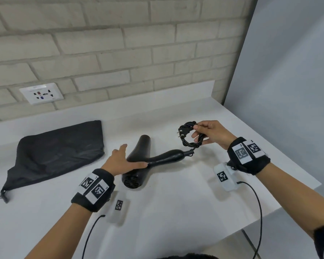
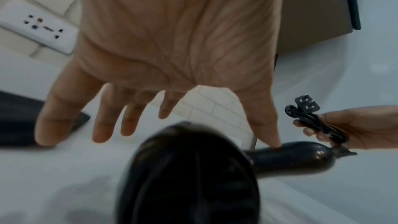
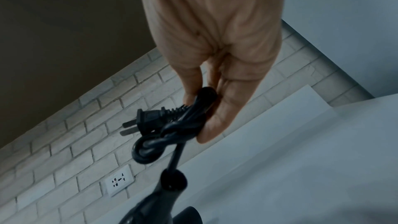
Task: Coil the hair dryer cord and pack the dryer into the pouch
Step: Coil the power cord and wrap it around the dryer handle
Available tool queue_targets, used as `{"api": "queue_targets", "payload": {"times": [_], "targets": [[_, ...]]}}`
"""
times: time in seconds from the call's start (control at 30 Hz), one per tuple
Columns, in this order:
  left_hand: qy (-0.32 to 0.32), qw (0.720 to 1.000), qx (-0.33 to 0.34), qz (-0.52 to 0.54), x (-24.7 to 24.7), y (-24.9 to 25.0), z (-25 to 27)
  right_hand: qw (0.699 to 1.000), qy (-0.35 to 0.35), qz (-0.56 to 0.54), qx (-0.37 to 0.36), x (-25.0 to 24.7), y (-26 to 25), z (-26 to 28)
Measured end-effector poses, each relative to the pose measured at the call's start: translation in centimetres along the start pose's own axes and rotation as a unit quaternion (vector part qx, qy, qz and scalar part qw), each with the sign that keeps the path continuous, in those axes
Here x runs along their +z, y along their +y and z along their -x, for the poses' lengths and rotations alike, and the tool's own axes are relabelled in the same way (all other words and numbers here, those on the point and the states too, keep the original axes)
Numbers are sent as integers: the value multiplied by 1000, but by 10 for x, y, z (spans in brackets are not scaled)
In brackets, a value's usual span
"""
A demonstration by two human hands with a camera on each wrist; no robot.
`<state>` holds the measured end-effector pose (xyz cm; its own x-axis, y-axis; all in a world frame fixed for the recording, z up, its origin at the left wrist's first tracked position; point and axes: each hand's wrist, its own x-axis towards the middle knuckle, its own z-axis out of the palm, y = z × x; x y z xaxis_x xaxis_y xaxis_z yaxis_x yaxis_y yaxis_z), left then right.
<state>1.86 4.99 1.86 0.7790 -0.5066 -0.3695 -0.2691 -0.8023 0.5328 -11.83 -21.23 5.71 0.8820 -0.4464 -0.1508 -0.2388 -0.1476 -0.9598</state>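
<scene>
A black hair dryer (image 1: 138, 161) lay on its side at centre frame; its coiled cord (image 1: 190, 136) was raised right of it; a limp black pouch (image 1: 58, 152) lay flat at left.

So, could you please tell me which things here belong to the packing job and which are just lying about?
Part of the job:
- hair dryer, lying on the counter under the open left hand
- coiled cord, with its plug, gripped by the right hand
- black pouch, lying flat

Not involved:
- wall socket
- brick wall
</scene>
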Motion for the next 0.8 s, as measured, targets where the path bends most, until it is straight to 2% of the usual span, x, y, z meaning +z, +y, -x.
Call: {"api": "queue_targets", "payload": {"times": [0.1,0.27,0.43,0.6,0.8], "targets": [[-23,999,3,42,25,-16,9,1000,-18,17,12,0,2,-3],[109,994,12,21,47,-17,17,996,-37,70,38,10,7,-15],[164,986,17,-13,39,-29,18,984,-88,142,61,33,30,-24],[187,981,23,-36,37,-38,15,971,-79,216,61,55,52,-37],[169,983,30,-65,37,-35,3,938,-66,336,51,64,65,-48]]}}
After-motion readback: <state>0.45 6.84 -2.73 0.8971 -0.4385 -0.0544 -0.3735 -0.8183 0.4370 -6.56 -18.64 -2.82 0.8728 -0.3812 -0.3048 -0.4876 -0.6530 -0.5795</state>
